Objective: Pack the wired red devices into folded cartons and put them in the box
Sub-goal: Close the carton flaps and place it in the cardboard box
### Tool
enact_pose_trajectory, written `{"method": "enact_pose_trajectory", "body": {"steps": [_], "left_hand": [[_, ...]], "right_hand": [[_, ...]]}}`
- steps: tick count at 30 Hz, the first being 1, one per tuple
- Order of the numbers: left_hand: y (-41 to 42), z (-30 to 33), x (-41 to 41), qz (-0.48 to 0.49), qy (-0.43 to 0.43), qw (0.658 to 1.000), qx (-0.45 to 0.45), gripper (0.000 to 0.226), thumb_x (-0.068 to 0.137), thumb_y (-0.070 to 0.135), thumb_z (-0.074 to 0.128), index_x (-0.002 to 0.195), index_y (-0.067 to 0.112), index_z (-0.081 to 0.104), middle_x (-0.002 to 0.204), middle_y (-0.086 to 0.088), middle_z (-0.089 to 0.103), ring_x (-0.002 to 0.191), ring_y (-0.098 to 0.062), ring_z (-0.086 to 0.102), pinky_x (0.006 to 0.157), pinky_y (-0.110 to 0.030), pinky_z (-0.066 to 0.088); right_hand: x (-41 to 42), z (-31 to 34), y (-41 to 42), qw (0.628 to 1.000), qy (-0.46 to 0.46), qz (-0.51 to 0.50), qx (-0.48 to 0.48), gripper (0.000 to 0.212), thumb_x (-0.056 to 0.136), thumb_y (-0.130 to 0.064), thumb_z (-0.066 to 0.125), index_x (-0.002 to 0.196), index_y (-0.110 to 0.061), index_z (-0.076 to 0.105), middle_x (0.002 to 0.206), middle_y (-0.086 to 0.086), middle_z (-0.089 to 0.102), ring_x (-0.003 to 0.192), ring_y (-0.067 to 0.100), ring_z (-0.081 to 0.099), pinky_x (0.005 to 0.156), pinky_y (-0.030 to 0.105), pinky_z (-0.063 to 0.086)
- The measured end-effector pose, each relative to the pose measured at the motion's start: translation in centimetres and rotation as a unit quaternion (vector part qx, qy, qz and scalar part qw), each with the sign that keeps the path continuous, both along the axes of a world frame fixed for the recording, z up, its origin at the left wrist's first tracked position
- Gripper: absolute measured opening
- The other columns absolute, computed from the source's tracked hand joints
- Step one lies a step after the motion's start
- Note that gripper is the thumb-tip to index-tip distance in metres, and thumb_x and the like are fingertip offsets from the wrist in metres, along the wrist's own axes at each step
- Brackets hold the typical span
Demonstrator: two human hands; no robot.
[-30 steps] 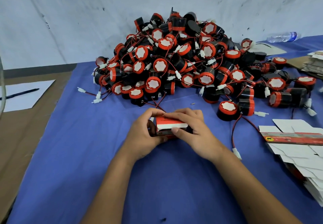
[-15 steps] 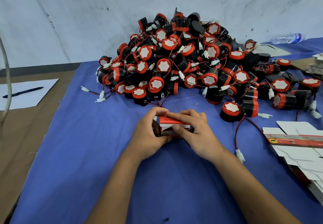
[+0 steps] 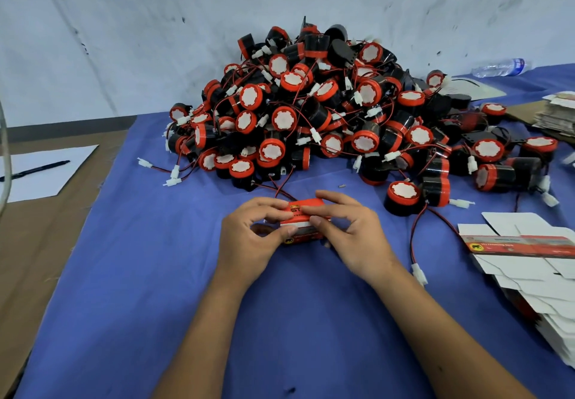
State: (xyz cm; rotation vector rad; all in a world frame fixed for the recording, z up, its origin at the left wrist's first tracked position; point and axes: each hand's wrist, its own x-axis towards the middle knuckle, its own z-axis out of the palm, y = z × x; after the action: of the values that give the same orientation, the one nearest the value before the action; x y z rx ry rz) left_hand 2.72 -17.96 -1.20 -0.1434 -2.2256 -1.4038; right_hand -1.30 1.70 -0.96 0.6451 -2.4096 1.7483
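Item: small red-and-white printed cardboard carton, at 6 o'clock of the heaped red-and-black wired devices on the blue-covered counter. Left hand and right hand are both pinching it, apparently closing its top flap. Next move likely calls for tucking the flap, then carrying it to the box, not in view.

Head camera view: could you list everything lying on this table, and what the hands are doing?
carton: one, red with white edge, centre, between both hands
devices: big heap, too many to count, red-and-black with red wires, behind the carton
flat cartons: stack, white with red strip, right edge
cloth: one, blue, covering the table
paper: one white sheet, far left
pen: one, black, on the paper
bottle: one, clear, lying far right
left hand: grips the carton
right hand: grips the carton
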Motion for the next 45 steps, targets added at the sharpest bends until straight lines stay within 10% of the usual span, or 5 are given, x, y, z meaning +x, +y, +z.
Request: {"method": "enact_pose_trajectory", "body": {"steps": [5, 11, 27, 37, 45], "left_hand": [[1.4, 0.2, 0.4, 0.06, 0.074, 0.985, -0.142, 0.02, 0.082, 0.006, 0.086, 0.101, 0.01, 0.082, 0.107, 0.001, 0.077, 0.102, -0.011, 0.071, 0.087, -0.034, 0.06], [3.0, 0.1, 1.7, 0.111, 0.106, 0.945, -0.29, 0.02, 0.081, -0.005, 0.083, 0.101, -0.001, 0.08, 0.105, -0.011, 0.077, 0.092, -0.029, 0.072, 0.083, -0.037, 0.06], [3.5, 2.4, 3.1, 0.071, 0.011, 0.96, -0.272, 0.037, 0.082, -0.013, 0.069, 0.11, 0.008, 0.08, 0.106, -0.009, 0.078, 0.095, -0.031, 0.071, 0.08, -0.026, 0.049], [17.5, 10.3, 4.1, -0.106, 0.056, 0.978, 0.168, 0.04, 0.091, -0.013, 0.059, 0.106, 0.019, 0.077, 0.108, 0.005, 0.076, 0.104, -0.008, 0.071, 0.088, -0.019, 0.056], [37.2, 12.7, 6.3, -0.41, -0.003, 0.912, -0.017, 0.018, 0.098, 0.017, 0.066, 0.115, 0.018, 0.073, 0.114, 0.008, 0.072, 0.109, -0.005, 0.064, 0.094, -0.031, 0.054]], "right_hand": [[0.3, -0.5, -0.4, 0.997, 0.034, -0.061, 0.015, 0.021, 0.095, -0.014, 0.073, 0.108, -0.029, 0.08, 0.144, 0.003, 0.059, 0.062, 0.0, 0.068, 0.044, 0.022, 0.052], [1.0, -0.3, -0.6, 0.977, 0.127, -0.079, 0.149, 0.024, 0.099, -0.017, 0.068, 0.121, -0.02, 0.077, 0.148, 0.014, 0.056, 0.13, 0.027, 0.061, 0.101, 0.04, 0.055], [0.1, 4.8, -2.6, 0.83, 0.186, 0.065, 0.521, 0.05, 0.106, -0.029, 0.052, 0.154, -0.024, 0.038, 0.141, 0.006, 0.051, 0.127, 0.03, 0.046, 0.108, 0.04, 0.038], [7.1, 13.6, 13.3, 0.899, 0.283, -0.201, 0.268, 0.024, 0.101, -0.043, 0.06, 0.105, -0.031, 0.08, 0.092, -0.006, 0.074, 0.083, 0.016, 0.062, 0.082, 0.037, 0.039], [18.3, 20.8, 33.9, 0.771, -0.02, -0.524, 0.363, 0.018, 0.088, -0.048, 0.074, 0.089, -0.032, 0.082, 0.073, -0.01, 0.067, 0.071, 0.013, 0.06, 0.059, 0.028, 0.044]]}}
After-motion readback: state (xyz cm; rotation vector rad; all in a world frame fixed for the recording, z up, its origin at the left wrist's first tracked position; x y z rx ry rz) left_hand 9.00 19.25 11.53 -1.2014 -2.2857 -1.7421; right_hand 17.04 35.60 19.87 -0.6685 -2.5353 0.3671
